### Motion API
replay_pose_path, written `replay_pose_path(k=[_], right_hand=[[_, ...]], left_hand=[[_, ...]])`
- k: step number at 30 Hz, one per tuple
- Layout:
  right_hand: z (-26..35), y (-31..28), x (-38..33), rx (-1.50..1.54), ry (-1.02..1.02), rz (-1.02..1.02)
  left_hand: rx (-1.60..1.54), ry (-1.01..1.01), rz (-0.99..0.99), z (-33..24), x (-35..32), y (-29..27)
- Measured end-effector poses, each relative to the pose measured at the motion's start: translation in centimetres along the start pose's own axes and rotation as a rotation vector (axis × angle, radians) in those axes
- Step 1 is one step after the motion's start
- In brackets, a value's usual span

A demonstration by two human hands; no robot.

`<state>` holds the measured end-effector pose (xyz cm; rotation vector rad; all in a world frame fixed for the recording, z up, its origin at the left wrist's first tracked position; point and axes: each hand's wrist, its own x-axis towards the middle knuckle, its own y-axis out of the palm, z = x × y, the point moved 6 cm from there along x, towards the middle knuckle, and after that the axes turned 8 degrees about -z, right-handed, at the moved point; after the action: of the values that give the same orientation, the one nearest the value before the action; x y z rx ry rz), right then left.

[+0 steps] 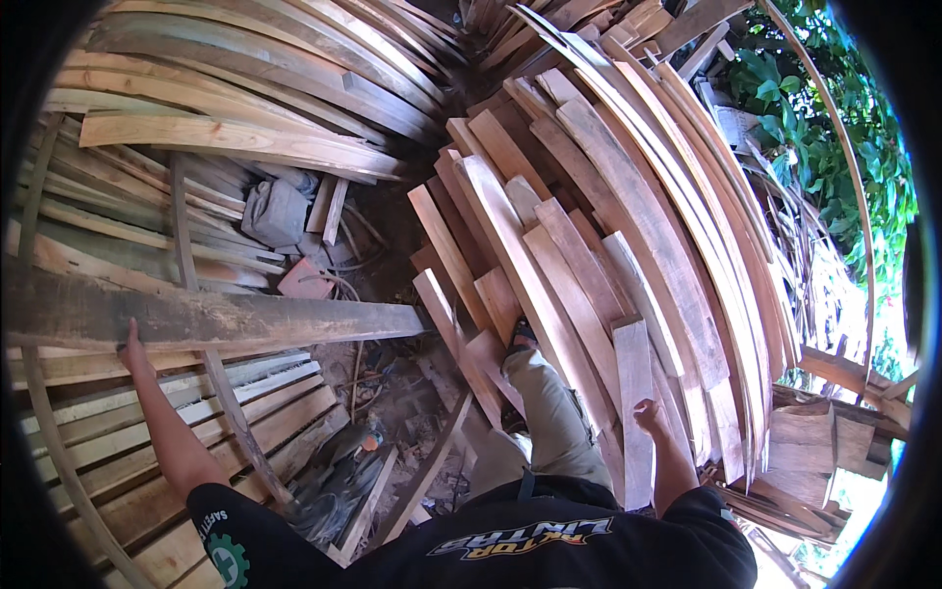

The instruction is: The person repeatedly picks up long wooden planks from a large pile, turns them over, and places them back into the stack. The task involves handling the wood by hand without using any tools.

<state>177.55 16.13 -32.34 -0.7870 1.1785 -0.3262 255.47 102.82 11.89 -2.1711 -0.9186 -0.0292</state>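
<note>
A long dark weathered wooden beam (255,316) lies across the left side, over other boards. At its near edge is my left hand (135,351), with one digit pressed up along the beam's face; the other fingers are mostly hidden at the lower edge. My right hand (650,416) is curled closed at the right, with nothing visible in it. Beside and partly behind it stretches a pale grey plank (634,388), one of many in the stack. Whether that hand touches the plank, I cannot tell.
Long planks (245,135) fill the far left, and a big stack of reddish boards (589,265) spreads to the right, where one foot stands. Between lie a grey jerrycan (275,213), a pink container (305,280) and dirt ground with scraps. Slanting battens (235,412) cross the left boards.
</note>
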Motion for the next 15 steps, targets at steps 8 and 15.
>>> replay_pose_path(k=[8,15], right_hand=[[9.7,-4.3,0.7,0.011,-0.144,0.052],[13.8,-5.4,2.2,0.084,-0.147,0.219]], left_hand=[[0.022,-0.029,-0.011,-1.2,-1.8,0.5],[0.006,-0.053,0.021,-0.4,-2.1,1.2]])
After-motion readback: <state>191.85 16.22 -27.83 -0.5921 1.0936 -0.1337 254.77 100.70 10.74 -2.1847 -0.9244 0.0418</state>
